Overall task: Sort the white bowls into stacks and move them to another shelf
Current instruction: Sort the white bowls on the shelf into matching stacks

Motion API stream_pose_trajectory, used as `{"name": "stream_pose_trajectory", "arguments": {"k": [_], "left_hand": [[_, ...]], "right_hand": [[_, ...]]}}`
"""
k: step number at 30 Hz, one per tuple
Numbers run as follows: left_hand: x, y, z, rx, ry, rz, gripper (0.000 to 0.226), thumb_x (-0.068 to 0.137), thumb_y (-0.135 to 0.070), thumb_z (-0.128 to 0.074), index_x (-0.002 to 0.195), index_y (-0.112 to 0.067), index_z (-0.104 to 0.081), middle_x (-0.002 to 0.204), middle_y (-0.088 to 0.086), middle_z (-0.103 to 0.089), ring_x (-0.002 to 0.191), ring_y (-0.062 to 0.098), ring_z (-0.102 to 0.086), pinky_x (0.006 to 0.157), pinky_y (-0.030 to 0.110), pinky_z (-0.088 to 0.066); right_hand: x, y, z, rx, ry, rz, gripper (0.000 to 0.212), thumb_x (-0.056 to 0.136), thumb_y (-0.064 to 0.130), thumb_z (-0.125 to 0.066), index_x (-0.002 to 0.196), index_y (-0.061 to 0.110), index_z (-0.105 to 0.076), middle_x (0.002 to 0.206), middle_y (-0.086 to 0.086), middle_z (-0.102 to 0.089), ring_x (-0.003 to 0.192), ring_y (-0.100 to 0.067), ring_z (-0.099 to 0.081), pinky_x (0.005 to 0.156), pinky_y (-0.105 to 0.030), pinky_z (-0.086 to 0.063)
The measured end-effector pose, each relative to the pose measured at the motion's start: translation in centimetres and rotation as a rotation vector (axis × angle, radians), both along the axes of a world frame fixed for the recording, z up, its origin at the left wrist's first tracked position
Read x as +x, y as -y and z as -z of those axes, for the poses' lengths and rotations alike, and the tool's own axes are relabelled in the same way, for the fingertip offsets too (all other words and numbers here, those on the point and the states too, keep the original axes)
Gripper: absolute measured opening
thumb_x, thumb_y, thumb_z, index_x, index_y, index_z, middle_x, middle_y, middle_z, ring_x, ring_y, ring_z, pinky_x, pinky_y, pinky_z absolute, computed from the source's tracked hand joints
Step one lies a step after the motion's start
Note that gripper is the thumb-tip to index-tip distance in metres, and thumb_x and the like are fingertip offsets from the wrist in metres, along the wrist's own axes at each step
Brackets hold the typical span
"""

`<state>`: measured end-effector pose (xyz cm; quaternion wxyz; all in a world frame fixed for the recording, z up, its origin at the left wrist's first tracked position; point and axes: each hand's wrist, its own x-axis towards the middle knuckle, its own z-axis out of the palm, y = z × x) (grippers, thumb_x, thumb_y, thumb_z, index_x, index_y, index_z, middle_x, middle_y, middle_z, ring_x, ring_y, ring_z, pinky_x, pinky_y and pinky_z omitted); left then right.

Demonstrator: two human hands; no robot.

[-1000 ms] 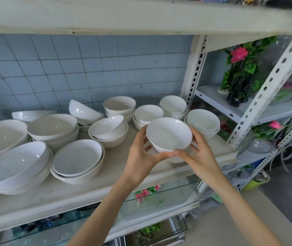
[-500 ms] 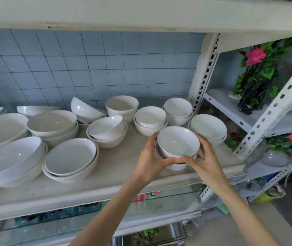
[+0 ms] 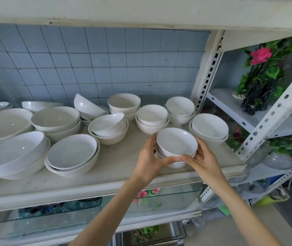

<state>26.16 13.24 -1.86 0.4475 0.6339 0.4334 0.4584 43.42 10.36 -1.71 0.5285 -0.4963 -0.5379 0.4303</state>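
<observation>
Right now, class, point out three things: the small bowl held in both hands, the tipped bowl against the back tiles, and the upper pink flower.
held small bowl [image 3: 176, 141]: head view, inner basin.
tipped bowl [image 3: 86, 107]: head view, outer wall.
upper pink flower [image 3: 260, 55]: head view, petals.

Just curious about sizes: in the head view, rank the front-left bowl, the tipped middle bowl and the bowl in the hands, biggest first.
1. Front-left bowl: clearly largest.
2. Held bowl and tipped bowl: look alike; the held one is nearer the camera, so unranked.
</observation>
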Motion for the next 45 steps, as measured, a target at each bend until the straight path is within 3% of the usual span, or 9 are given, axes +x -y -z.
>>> {"name": "stream_pose_trajectory", "arguments": {"k": [4,10,14,17,26,29,33,39,45], "left_hand": [[-1.1,0.2,0.2,0.021,-0.018,-0.017,0.072,0.05,-0.056,-0.081,0.113,-0.051,-0.046,0.119,-0.013,-0.059,0.11,0.0,-0.055,0.087,0.014,-0.046],[-4.8,1.0,0.2,0.03,0.0,-0.031,0.069,0.057,-0.05,-0.08,0.118,-0.043,-0.051,0.11,-0.013,-0.065,0.104,0.005,-0.059,0.083,0.016,-0.047],[-7.2,1.6,0.0,0.016,0.015,-0.027,0.063,0.061,-0.046,-0.077,0.117,-0.043,-0.048,0.11,-0.027,-0.063,0.105,-0.004,-0.058,0.083,0.009,-0.043],[-8.1,1.8,0.5,-0.001,0.031,-0.033,0.071,0.062,-0.048,-0.075,0.124,-0.037,-0.043,0.113,-0.025,-0.063,0.111,-0.005,-0.056,0.087,0.009,-0.042],[-7.9,1.5,0.7,0.023,0.018,-0.039,0.079,0.065,-0.033,-0.079,0.13,-0.031,-0.035,0.129,-0.015,-0.051,0.116,-0.008,-0.05,0.091,0.009,-0.041],[-7.6,1.2,0.5,0.041,0.003,-0.044,0.078,0.065,-0.041,-0.084,0.125,-0.04,-0.034,0.127,-0.019,-0.05,0.116,-0.007,-0.05,0.091,0.011,-0.042],[-7.4,1.2,0.7,0.043,0.013,-0.066,0.079,0.059,-0.05,-0.079,0.124,-0.042,-0.035,0.126,-0.02,-0.051,0.118,-0.003,-0.05,0.094,0.016,-0.043],[-7.4,1.2,0.7,-0.003,0.071,-0.081,0.075,0.053,-0.044,-0.083,0.117,-0.047,-0.042,0.116,-0.029,-0.057,0.114,-0.001,-0.054,0.092,0.02,-0.047],[-7.4,1.5,0.4,-0.031,0.094,-0.068,0.077,0.052,-0.042,-0.083,0.118,-0.045,-0.043,0.113,-0.031,-0.058,0.111,-0.003,-0.056,0.089,0.019,-0.049]], "right_hand": [[-0.8,0.0,-0.1,-0.022,-0.011,0.025,0.084,0.041,0.062,-0.084,0.114,0.033,-0.054,0.111,0.013,-0.066,0.107,-0.003,-0.061,0.081,-0.018,-0.052],[-4.1,0.1,-0.1,-0.002,0.002,-0.03,0.075,0.053,0.049,-0.083,0.119,0.025,-0.055,0.116,0.007,-0.065,0.111,-0.009,-0.06,0.087,-0.025,-0.052],[-6.3,0.2,0.1,0.01,0.015,-0.072,0.062,0.06,0.041,-0.079,0.116,0.032,-0.053,0.114,0.011,-0.064,0.109,-0.005,-0.059,0.081,-0.019,-0.051],[-7.2,0.1,0.1,0.029,0.027,-0.104,0.06,0.067,0.027,-0.075,0.12,0.036,-0.048,0.12,0.013,-0.059,0.111,-0.001,-0.056,0.082,-0.017,-0.049],[-6.7,-0.5,0.1,-0.002,0.03,-0.184,0.077,0.064,0.038,-0.077,0.131,0.027,-0.042,0.126,0.008,-0.054,0.116,-0.003,-0.054,0.087,-0.02,-0.049],[-6.8,-0.7,-0.2,-0.014,0.041,-0.202,0.071,0.067,0.036,-0.078,0.129,0.03,-0.043,0.127,0.01,-0.053,0.115,0.0,-0.054,0.085,-0.018,-0.049],[-6.2,-1.1,-0.8,-0.041,0.047,-0.226,0.057,0.072,0.023,-0.069,0.123,0.031,-0.045,0.127,0.009,-0.053,0.113,0.007,-0.052,0.084,-0.013,-0.046],[-5.6,-3.6,-2.7,0.015,0.109,-0.121,0.068,0.076,0.037,-0.061,0.138,0.022,-0.04,0.142,0.013,-0.041,0.132,0.0,-0.036,0.091,-0.001,-0.037],[-7.7,-8.0,-5.8,0.129,0.292,-0.215,0.037,0.085,0.029,-0.064,0.12,0.027,-0.054,0.128,0.015,-0.054,0.127,-0.001,-0.042,0.107,-0.026,-0.035]]}}
